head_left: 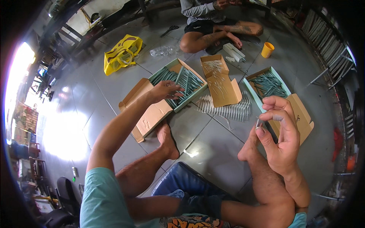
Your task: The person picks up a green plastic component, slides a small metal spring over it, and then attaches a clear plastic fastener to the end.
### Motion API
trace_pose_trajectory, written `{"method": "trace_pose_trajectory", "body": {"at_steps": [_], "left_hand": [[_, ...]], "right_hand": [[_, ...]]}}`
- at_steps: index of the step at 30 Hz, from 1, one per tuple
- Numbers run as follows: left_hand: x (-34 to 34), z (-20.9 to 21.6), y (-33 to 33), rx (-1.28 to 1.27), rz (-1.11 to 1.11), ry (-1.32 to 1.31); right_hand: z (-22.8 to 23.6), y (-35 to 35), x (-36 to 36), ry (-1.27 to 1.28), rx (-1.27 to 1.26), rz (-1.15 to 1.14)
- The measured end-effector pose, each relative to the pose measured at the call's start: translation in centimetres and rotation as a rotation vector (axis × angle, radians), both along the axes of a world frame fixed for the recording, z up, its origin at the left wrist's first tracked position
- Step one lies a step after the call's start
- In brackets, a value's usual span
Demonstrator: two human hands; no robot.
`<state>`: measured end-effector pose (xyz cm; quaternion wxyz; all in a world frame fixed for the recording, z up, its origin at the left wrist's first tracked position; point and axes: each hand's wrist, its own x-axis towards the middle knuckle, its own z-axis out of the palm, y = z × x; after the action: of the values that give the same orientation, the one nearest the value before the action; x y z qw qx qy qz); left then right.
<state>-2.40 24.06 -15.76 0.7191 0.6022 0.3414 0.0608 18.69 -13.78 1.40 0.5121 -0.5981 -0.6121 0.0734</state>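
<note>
My left hand (166, 90) reaches over the left open box (152, 110), its fingers apart and touching or just above the slim dark-green pen-like sticks (190, 84) heaped inside. I see nothing clearly held in it. My right hand (282, 131), raised in front of the right box (260, 99), pinches a small thin pale piece (257, 122) between thumb and fingers; its exact kind is too small to tell. More green sticks (269, 85) lie in that right box. Between the two boxes, a small brown carton (224, 90) holds loose thin pale pieces (216, 80).
A row of thin pale pieces (243, 108) lies on the tiled floor by the carton. Beyond are a yellow bag (122, 53), clear plastic (164, 51), a white box-like object (234, 52) and an orange-yellow cup (267, 49). Another person (207, 36) sits cross-legged opposite.
</note>
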Motion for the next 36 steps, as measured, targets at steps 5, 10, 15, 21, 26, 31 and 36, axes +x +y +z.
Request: {"method": "trace_pose_trajectory", "body": {"at_steps": [5, 10, 15, 21, 26, 31, 36], "left_hand": [[-0.7, 7.6, -6.2, -0.165, -0.119, -0.216], [-1.4, 13.7, -11.5, -0.194, -0.093, -0.29], [-3.0, 14.9, -13.7, -0.437, -0.1, -0.457], [-0.6, 17.5, -18.1, -0.241, 0.088, -0.467], [1.5, 18.6, -20.7, -0.15, 0.11, -0.559], [1.9, 19.7, -22.4, -0.148, -0.02, -0.669], [1.4, 19.9, -22.7, -0.207, -0.079, -0.653]], "right_hand": [[0.5, 0.2, -0.9, 0.049, -0.016, 0.004], [1.0, 0.1, -1.0, 0.005, 0.015, 0.038], [1.9, 0.0, -2.3, 0.125, -0.039, 0.073], [3.3, -0.6, -3.1, 0.213, -0.006, 0.097], [4.6, -1.0, -3.2, 0.202, 0.095, 0.112], [7.0, -2.0, -4.5, 0.296, 0.075, 0.116], [7.2, -2.1, -5.0, 0.258, 0.135, 0.207]]}}
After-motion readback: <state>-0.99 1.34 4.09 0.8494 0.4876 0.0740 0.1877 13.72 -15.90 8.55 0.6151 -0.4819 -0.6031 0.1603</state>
